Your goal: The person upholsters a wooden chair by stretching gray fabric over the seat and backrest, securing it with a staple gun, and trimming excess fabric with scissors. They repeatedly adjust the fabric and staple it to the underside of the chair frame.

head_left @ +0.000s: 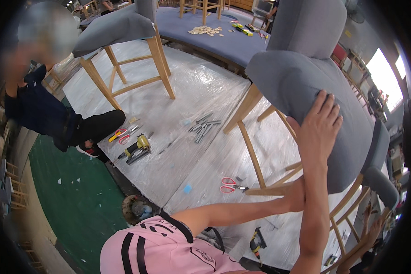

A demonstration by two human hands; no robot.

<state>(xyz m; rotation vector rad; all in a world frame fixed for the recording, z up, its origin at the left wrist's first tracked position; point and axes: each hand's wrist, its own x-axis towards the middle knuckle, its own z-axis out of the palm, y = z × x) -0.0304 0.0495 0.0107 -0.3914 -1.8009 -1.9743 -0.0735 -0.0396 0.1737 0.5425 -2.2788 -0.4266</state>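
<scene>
A chair with a grey upholstered seat and light wooden legs stands tilted in front of me on the right. Flat on top of the seat lies my right hand, palm down with its fingers stretched and slightly apart. My left arm crosses beneath the right forearm to the lower part of the chair. Of my left hand only the wrist side shows; its fingers are hidden behind my right arm and the seat. Red-handled scissors lie beside the chair's leg.
A plastic-covered worktop carries strips of staples, a yellow-green staple gun and another staple gun near me. A second grey chair stands at the far left, by a co-worker. Behind is a blue-covered table.
</scene>
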